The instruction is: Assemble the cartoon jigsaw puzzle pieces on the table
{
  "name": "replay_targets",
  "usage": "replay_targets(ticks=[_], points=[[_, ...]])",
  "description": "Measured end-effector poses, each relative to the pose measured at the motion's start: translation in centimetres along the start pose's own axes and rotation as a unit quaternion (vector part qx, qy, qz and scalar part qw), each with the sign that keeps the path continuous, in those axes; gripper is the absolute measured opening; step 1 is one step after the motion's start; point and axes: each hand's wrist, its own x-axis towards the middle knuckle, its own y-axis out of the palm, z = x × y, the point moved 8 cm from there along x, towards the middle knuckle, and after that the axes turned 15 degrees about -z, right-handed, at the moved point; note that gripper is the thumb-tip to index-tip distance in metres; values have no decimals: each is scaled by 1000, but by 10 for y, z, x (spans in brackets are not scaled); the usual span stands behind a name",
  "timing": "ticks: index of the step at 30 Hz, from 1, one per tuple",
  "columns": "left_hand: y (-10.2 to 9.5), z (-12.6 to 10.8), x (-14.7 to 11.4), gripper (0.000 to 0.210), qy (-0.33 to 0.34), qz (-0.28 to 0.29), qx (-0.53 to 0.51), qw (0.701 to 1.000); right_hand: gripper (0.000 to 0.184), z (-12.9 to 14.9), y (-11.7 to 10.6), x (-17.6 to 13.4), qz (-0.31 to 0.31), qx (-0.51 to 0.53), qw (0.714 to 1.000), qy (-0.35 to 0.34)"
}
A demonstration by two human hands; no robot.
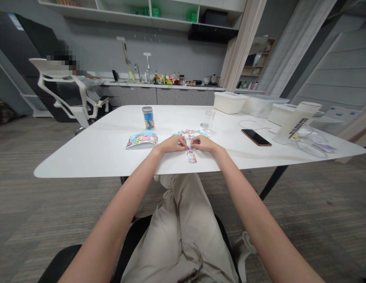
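Note:
A small joined strip of colourful jigsaw puzzle (191,158) lies on the white table close to its front edge. At its upper end my left hand (174,144) is closed in a pinch on a small puzzle piece. Opposite it, my right hand (204,143) is also pinched at the same spot; its fingertips partly hide what they grip, which looks like a puzzle piece. Loose puzzle pieces (190,133) are spread just beyond both hands. To the left lies a curved printed picture sheet (142,139) with cartoon figures.
A blue can with a metal lid (148,118) stands behind the picture sheet. A clear jar (209,116) and a clear round lid (204,125) are further back. Rightward are a phone (256,137), a white bottle (296,122), cables and storage boxes (230,103). A person sits at far left.

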Motion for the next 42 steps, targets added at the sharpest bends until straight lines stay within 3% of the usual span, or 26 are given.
replay_targets(ticks=[5, 12, 25, 42], points=[[1, -2, -1, 17, 3, 9, -3, 1000, 16, 2, 0, 0, 3, -2, 1000, -1], [-5, 4, -2, 19, -50, -14, 5, 999, 15, 2, 0, 0, 3, -3, 1000, -2], [-3, 4, -3, 24, -39, -6, 5, 999, 13, -2, -13, 2, -87, -77, 993, 2], [-3, -4, -1, 19, -30, -25, 14, 999, 18, -5, -15, 3, -92, -105, 990, 5]])
